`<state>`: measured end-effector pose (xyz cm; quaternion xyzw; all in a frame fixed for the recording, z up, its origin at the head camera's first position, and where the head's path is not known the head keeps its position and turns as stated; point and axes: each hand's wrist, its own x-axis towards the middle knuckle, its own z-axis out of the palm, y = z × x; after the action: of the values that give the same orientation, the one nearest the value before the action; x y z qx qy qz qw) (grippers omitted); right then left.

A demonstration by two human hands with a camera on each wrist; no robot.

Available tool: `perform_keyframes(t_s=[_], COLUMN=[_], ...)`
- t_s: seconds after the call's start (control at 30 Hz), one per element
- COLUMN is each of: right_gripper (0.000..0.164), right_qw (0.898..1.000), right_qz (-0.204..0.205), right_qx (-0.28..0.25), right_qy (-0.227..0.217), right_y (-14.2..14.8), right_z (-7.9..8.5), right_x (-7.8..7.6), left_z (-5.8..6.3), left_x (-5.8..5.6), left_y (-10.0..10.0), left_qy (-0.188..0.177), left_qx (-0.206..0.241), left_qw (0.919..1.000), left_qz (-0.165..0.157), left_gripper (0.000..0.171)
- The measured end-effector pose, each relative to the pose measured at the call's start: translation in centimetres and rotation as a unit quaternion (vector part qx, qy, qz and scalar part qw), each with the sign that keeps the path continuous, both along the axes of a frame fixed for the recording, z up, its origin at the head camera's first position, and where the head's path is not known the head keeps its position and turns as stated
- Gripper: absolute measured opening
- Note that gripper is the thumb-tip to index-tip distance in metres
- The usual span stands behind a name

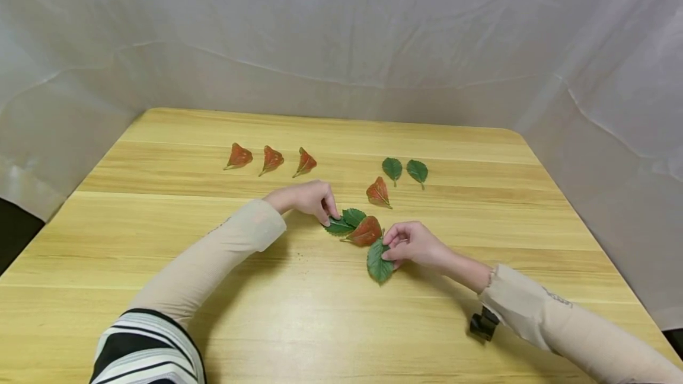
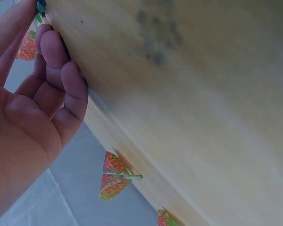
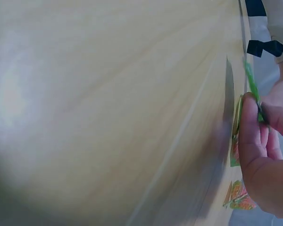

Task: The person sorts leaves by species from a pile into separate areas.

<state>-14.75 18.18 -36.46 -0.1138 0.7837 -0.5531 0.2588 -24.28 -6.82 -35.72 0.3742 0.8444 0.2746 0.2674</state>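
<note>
My left hand (image 1: 311, 197) pinches the left end of a green leaf (image 1: 339, 228) low over the table. A second green leaf (image 1: 354, 216) lies just behind it, and a red leaf (image 1: 366, 232) overlaps on the right. Between the right thumb and fingers, my right hand (image 1: 418, 246) holds another green leaf (image 1: 376, 264), stem pointing away from me. From the right wrist, that leaf (image 3: 251, 77) appears edge-on, raised off the wood. Only a bit of the left hand's leaf (image 2: 41, 8) shows in the left wrist view.
Three red leaves, one of them the middle leaf (image 1: 271, 159), stand in a row at the back left. Another red leaf (image 1: 378, 192) lies beyond the cluster. Two green leaves (image 1: 392, 168) sit at the back right. Pale sheeting (image 1: 341, 34) surrounds the wooden table (image 1: 160, 224).
</note>
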Motion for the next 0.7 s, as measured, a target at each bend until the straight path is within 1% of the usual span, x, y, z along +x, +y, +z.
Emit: perform_keyframes(t_s=[0.1, 0.2, 0.27, 0.33, 0.4, 0.53, 0.6, 0.7], right_gripper=[0.031, 0.050, 0.061, 0.065, 0.064, 0.053, 0.047, 0.040], right_qw=[1.000, 0.999, 0.999, 0.999, 0.999, 0.998, 0.999, 1.000], right_qz=[0.002, 0.018, 0.031, 0.039, 0.046, 0.043, 0.032, -0.002], right_qx=[-0.013, -0.028, -0.025, -0.014, 0.005, 0.029, 0.022, 0.006], right_qy=[0.000, -0.008, -0.007, -0.004, 0.012, 0.025, 0.014, -0.008], right_y=[0.5, 1.0, 1.4, 1.7, 2.1, 2.8, 3.2, 3.6], right_z=[-0.1, 0.0, 0.1, 0.3, 0.5, 0.7, 0.7, 0.6], right_x=[-0.1, -0.2, -0.4, -0.5, -0.6, -1.0, -1.2, -1.6], left_z=[0.0, 0.0, 0.0, 0.1, 0.1, 0.1, 0.1, 0.1], left_x=[0.1, 0.1, 0.2, 0.2, 0.2, 0.1, 0.1, 0.1], left_y=[0.0, 0.0, 0.0, 0.0, 0.0, 0.0, 0.0, 0.0], left_qy=[-0.002, -0.002, -0.001, -0.003, -0.005, -0.004, -0.003, 0.002], left_qx=[0.003, 0.005, 0.008, 0.010, 0.010, 0.009, 0.009, 0.009], left_qw=[1.0000, 1.0000, 1.0000, 0.9999, 0.9999, 0.9999, 1.0000, 1.0000], left_qz=[0.001, -0.001, -0.004, -0.002, 0.001, 0.004, 0.003, 0.001], left_gripper=[0.017, 0.017, 0.017, 0.017, 0.018, 0.018, 0.018, 0.018])
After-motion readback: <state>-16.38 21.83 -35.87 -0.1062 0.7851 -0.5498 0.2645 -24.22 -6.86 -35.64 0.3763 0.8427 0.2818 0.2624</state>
